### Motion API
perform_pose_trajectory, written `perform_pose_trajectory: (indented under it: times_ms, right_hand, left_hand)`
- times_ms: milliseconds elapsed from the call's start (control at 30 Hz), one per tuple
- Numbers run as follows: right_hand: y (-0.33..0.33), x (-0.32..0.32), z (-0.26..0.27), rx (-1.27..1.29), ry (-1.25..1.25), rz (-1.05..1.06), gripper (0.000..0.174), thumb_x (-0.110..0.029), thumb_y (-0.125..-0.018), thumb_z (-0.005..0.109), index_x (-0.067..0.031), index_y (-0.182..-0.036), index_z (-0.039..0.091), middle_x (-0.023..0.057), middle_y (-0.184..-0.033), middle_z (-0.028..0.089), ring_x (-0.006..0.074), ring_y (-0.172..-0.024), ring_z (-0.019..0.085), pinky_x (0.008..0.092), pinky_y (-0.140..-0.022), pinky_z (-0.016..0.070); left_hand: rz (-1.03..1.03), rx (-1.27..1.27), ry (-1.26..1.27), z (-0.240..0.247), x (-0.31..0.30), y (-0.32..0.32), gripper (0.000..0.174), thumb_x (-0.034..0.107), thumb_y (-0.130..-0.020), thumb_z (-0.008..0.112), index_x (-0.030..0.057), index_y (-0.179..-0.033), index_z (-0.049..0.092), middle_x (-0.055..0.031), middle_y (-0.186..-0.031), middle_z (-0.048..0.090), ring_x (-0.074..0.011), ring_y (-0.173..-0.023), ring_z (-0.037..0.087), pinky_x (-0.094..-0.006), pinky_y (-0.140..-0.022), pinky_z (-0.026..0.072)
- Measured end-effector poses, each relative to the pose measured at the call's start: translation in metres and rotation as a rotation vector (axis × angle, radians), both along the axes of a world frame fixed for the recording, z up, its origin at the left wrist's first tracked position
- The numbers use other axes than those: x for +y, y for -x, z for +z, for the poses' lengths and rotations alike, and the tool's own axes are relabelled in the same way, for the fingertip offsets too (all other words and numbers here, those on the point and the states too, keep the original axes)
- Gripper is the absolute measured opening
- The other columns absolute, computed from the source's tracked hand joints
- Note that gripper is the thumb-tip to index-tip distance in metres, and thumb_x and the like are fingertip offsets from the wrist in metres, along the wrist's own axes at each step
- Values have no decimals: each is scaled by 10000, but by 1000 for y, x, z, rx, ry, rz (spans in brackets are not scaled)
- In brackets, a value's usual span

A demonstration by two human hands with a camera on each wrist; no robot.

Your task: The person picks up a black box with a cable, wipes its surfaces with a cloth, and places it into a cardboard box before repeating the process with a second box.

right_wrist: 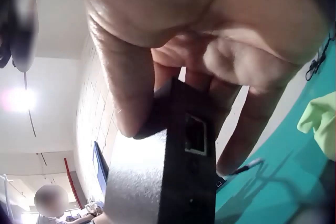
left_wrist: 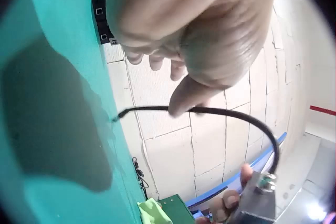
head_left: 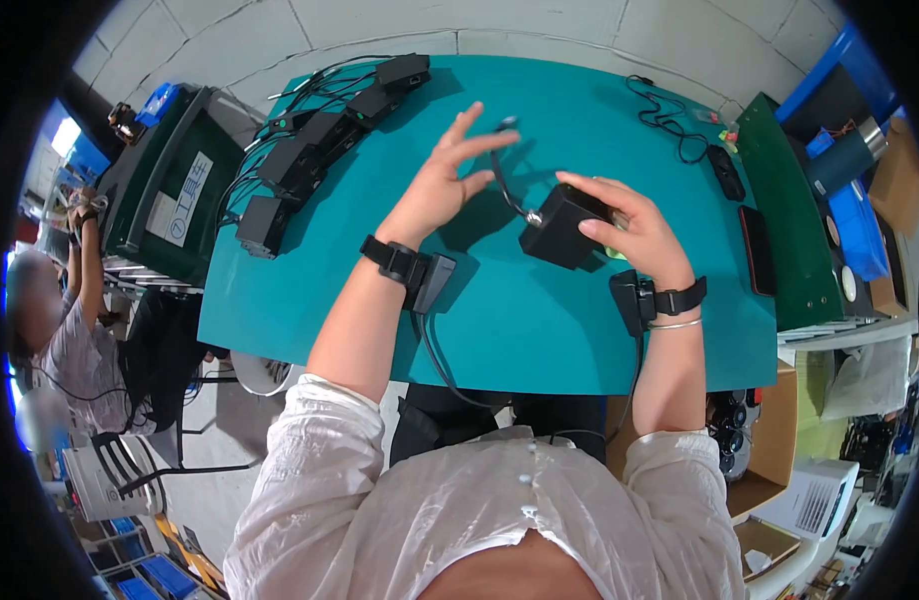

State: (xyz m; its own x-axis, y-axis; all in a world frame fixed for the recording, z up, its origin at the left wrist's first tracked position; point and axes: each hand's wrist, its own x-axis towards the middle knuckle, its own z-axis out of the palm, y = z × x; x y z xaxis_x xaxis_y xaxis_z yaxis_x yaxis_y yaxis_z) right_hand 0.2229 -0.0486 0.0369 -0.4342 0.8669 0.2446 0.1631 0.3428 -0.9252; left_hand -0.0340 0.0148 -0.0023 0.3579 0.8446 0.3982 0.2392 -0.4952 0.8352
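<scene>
A small black box (head_left: 562, 226) is held above the table by the right hand (head_left: 644, 228), thumb on one face and fingers on the other. In the right wrist view a rectangular port shows on the box (right_wrist: 173, 166), between thumb and fingers of the right hand (right_wrist: 210, 40). From a metal connector on the box (left_wrist: 257, 203) a black cable (left_wrist: 236, 115) curves away. The left hand (head_left: 449, 185) is raised beside the cable (head_left: 501, 175) with its fingers spread; in the left wrist view the thumb of the left hand (left_wrist: 194, 35) lies against or in front of the cable.
Several black boxes (head_left: 324, 140) with cables stand in a row at the table's (head_left: 499, 330) back left. A coiled black cable (head_left: 669, 115), a black device (head_left: 725, 172) and a phone (head_left: 755, 250) lie at the right. Green cases flank the table; another person (head_left: 74, 340) is at far left.
</scene>
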Motion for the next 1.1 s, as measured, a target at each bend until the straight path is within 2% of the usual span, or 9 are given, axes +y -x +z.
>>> perform_pose_trajectory:
  times_ms: [100,167,200,267,400,533,600,867,1100]
  right_hand:
    - [-12,2,1,-96,-35,67,471,-71,-830,638,-109,-1291,552,67,-1115,603,161,-1046,543,295,-920,430]
    - [-21,6,-3,146,-23,-109,464,-64,-834,637,-69,-1289,546,51,-1096,617,155,-1036,551,298,-931,428]
    - [-26,9,-4,145,-24,-106,464,-64,-834,637,-69,-1289,546,51,-1096,617,155,-1036,551,298,-931,428]
    - [-37,17,-5,362,-43,-348,429,-58,-857,624,-32,-1278,544,45,-1095,615,136,-987,572,282,-896,453]
    - [-60,23,-9,509,38,-534,351,-64,-900,587,-31,-1249,564,46,-1046,619,90,-880,594,233,-765,493]
    - [-62,25,-14,528,110,-578,342,-83,-900,597,-37,-1238,574,37,-1011,623,90,-874,594,237,-743,490]
    - [-64,29,-21,419,140,-692,342,-106,-898,609,-45,-1234,578,35,-1009,630,91,-871,596,257,-728,486]
    - [-62,35,-32,388,201,-632,333,-164,-918,590,-45,-1228,581,42,-1047,641,113,-896,603,307,-754,482]
    - [-57,34,-31,489,274,-442,383,-173,-938,547,6,-1276,520,70,-1117,625,135,-978,598,315,-838,487]
  left_hand:
    - [-21,212,-175,-5,6,3,277,78,-861,616,149,-1125,659,-87,-1391,453,-233,-1360,325,-387,-1140,205]
    - [-2,336,22,-2,8,6,226,84,-833,650,85,-1058,664,-85,-1178,615,-198,-1200,513,-356,-1077,318]
    - [0,335,21,2,7,7,226,84,-833,650,85,-1058,664,-85,-1178,615,-198,-1200,513,-356,-1077,318]
    - [105,211,90,10,3,11,130,94,-823,654,38,-940,670,-71,-912,672,-169,-922,615,-321,-874,459]
    - [81,172,259,11,7,24,182,94,-830,663,-33,-958,641,-78,-815,668,-151,-783,641,-270,-712,491]
    - [-101,-74,607,15,3,24,238,76,-872,613,-66,-1062,610,-139,-883,670,-182,-785,667,-278,-707,529]
    - [-337,-399,814,16,-3,17,302,46,-911,540,-74,-1188,550,-211,-970,656,-223,-838,686,-291,-718,576]
    - [-572,-573,850,17,-13,8,370,54,-910,542,-65,-1258,498,-231,-1015,642,-234,-903,682,-251,-674,597]
    - [-542,-687,751,17,-10,20,432,179,-900,604,-97,-1218,510,-188,-925,644,-172,-761,683,-228,-638,596]
